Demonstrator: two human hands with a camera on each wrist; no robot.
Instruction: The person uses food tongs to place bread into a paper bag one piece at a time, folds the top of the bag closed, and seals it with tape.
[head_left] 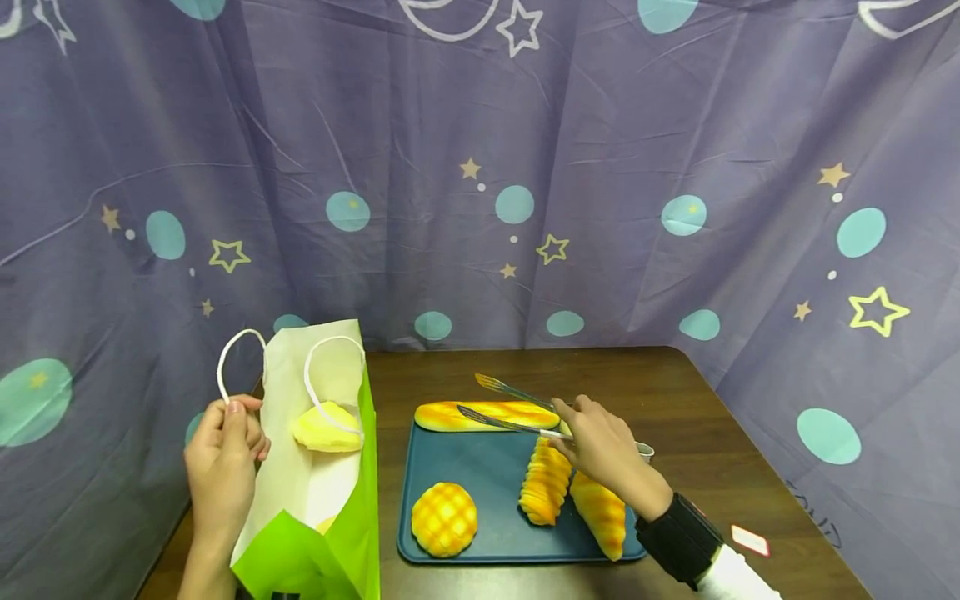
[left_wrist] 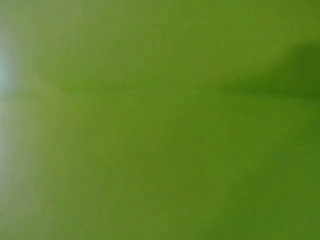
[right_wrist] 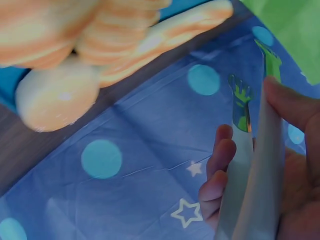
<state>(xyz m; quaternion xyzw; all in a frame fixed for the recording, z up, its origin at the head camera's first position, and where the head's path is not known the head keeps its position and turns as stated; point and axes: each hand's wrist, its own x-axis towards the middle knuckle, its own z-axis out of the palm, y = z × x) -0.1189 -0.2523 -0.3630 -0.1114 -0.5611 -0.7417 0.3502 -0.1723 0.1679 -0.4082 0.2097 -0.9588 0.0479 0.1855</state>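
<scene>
My left hand point(head_left: 228, 458) pinches one white cord handle point(head_left: 221, 367) of a green paper bag point(head_left: 365, 500), holding it out to the left. Inside the open bag lies a pale yellow bread piece point(head_left: 318, 429), partly behind the other cord. My right hand point(head_left: 603, 446) grips a pair of tongs point(right_wrist: 260, 190) with pale handles and metal fork-like ends. The tong tips stand apart, nothing between them, over the far side of a blue tray point(head_left: 465, 467). Below them is a long loaf point(head_left: 450, 417); a ridged roll point(head_left: 545, 487) and a horn-shaped bread point(head_left: 602, 512) lie nearer me.
A round crosshatched bun point(head_left: 444, 519) sits at the tray's near left corner. One smooth pale bun point(right_wrist: 57, 97) is mostly covered by my right hand in the head view. A small white card point(head_left: 750, 540) lies on the wooden table point(head_left: 697, 433). Behind hangs a patterned curtain point(head_left: 615, 250).
</scene>
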